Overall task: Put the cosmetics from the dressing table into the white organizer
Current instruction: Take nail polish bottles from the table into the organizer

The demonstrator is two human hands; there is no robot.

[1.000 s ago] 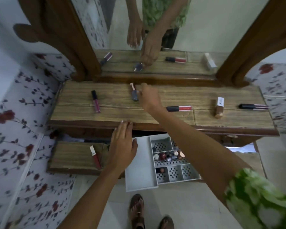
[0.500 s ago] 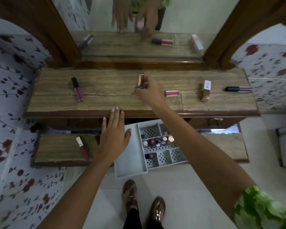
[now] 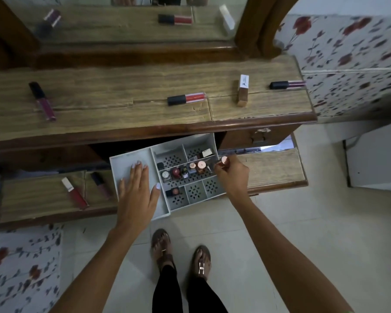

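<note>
The white organizer (image 3: 122, 163) sits below the dressing table's front edge, with several small cosmetics in its middle compartment. My left hand (image 3: 137, 193) lies flat over its long left compartment, fingers spread. My right hand (image 3: 231, 175) holds a rose-gold lipstick (image 3: 224, 161) at the organizer's right rim, over the middle row. On the wooden dressing table (image 3: 122, 118) lie a purple lip gloss (image 3: 42, 101) at left, a red lip gloss (image 3: 186, 98) in the middle, a brown-and-white tube (image 3: 243, 91) and a dark purple gloss (image 3: 287, 84) at right.
A lower wooden shelf (image 3: 36, 199) at left carries a red lip gloss (image 3: 75, 194) and a pink one (image 3: 102, 185). A mirror (image 3: 127, 19) stands behind the table. Floral wall tiles flank both sides. My sandalled feet (image 3: 181, 251) stand on the tiled floor.
My right hand lifted the rose-gold lipstick off the table top and carried it down to the organizer's right side. My left hand dropped from the table edge onto the organizer.
</note>
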